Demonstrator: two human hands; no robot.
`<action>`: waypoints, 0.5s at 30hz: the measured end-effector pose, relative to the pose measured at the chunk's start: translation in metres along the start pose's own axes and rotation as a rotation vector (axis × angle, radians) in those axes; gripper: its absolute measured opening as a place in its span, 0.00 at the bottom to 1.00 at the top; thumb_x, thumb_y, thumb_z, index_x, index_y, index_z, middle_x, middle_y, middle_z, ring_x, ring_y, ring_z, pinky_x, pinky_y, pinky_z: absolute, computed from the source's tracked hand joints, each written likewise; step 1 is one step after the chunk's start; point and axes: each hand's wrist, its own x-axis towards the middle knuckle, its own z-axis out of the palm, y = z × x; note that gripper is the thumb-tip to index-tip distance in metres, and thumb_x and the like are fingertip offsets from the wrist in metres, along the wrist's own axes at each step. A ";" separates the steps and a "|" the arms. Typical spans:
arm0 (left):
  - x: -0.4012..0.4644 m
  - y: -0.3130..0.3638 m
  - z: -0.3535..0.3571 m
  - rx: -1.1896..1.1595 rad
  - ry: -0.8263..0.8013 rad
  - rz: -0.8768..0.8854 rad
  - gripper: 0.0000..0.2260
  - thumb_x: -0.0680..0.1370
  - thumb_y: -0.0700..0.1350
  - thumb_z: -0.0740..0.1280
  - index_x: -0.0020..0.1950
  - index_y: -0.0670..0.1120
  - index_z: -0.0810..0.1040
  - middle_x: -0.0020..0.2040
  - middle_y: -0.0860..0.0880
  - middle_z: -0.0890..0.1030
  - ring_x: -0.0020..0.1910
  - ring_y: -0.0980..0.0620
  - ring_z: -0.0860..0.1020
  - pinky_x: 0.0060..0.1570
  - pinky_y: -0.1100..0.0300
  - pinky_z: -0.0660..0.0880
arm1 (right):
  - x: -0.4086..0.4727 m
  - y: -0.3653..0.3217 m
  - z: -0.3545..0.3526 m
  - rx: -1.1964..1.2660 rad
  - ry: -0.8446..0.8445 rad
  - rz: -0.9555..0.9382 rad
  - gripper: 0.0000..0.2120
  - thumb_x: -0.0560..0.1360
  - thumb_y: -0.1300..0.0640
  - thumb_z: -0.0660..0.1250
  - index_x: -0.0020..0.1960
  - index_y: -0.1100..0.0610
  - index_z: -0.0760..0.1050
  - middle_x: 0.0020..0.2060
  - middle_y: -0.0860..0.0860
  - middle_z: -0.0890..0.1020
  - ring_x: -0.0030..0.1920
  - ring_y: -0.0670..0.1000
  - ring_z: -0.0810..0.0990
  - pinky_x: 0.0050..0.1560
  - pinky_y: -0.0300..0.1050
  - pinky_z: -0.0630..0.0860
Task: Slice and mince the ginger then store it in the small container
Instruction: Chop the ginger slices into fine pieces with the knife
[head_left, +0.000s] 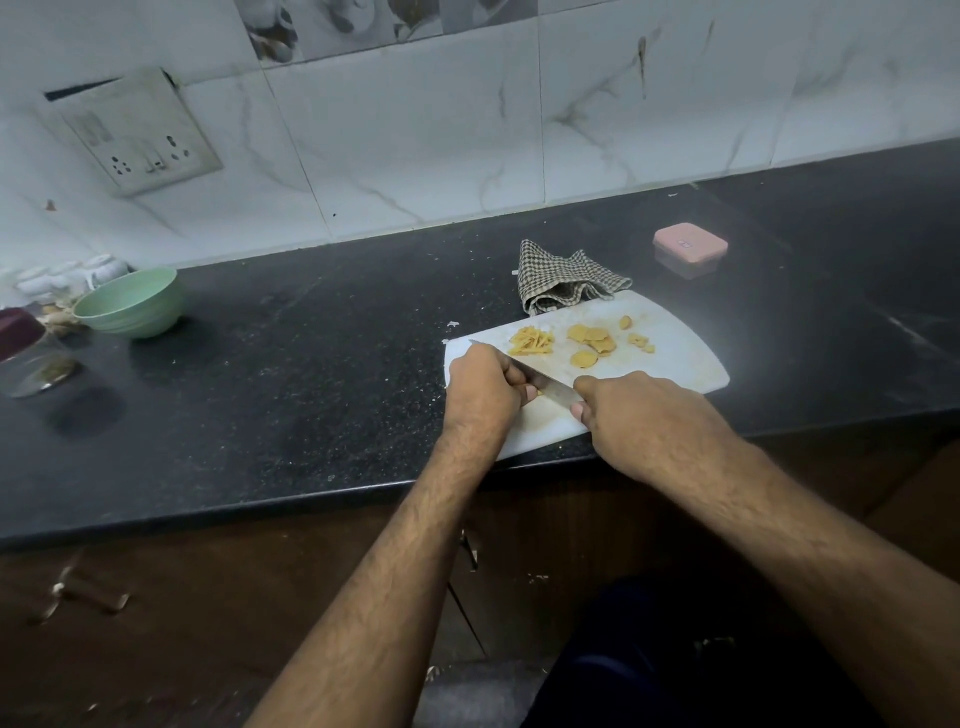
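Black stone counter (291, 374) is carrying everything here, running under a pale tiled wall with a socket plate (137, 132) at about ten o'clock from the board. At the far left a glass jar (31, 358) with a dark lid is standing, and just beside it, toward one o'clock, a green bowl (132, 301) is sitting upright. The white board (685, 358) is lying near the counter's front edge, its near corner hanging slightly over.

The left hand (483, 387) is resting on the board's left end, fingers curled down and bunched together; a small bit of ginger seems to be tucked under the fingertips (530, 393), though most of it is hidden, so I cannot tell how it is pinched. The knife (550, 387) is lying just against those fingertips, its blade running from ten o'clock to four o'clock, tip poking out beyond the left knuckles. The right hand (644, 421) is gripping the handle, fingers wrapped closed around it, thumb tip showing at the blade's base.

Beyond the blade, at twelve o'clock from the left hand, a heap of strips (530, 341) is lying; to its right, overlapping slices (592, 340) and a few scraps (640, 343) are sitting. A checked cloth (566, 278) is lying crumpled, touching the board's far edge. At two o'clock from the board, well apart, the container (688, 249) is standing with its pink lid on.
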 end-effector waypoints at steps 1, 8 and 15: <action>0.000 0.000 0.001 -0.003 -0.001 0.002 0.12 0.74 0.37 0.77 0.33 0.46 0.79 0.43 0.50 0.87 0.45 0.53 0.83 0.49 0.55 0.82 | -0.001 0.000 -0.003 -0.009 -0.009 0.005 0.13 0.85 0.46 0.52 0.64 0.47 0.70 0.39 0.48 0.71 0.43 0.51 0.73 0.42 0.48 0.70; -0.001 -0.001 0.000 -0.032 0.003 0.002 0.06 0.74 0.37 0.76 0.38 0.42 0.84 0.42 0.52 0.86 0.42 0.58 0.81 0.46 0.59 0.79 | -0.002 -0.005 -0.015 -0.032 -0.092 0.022 0.14 0.85 0.49 0.52 0.67 0.48 0.69 0.44 0.50 0.71 0.46 0.52 0.72 0.44 0.48 0.70; -0.002 0.000 0.000 -0.047 0.006 0.013 0.04 0.75 0.37 0.76 0.40 0.40 0.84 0.40 0.54 0.85 0.42 0.60 0.81 0.47 0.60 0.79 | -0.002 -0.006 -0.023 -0.076 -0.153 0.037 0.13 0.84 0.54 0.57 0.67 0.49 0.69 0.41 0.50 0.68 0.48 0.52 0.71 0.47 0.48 0.70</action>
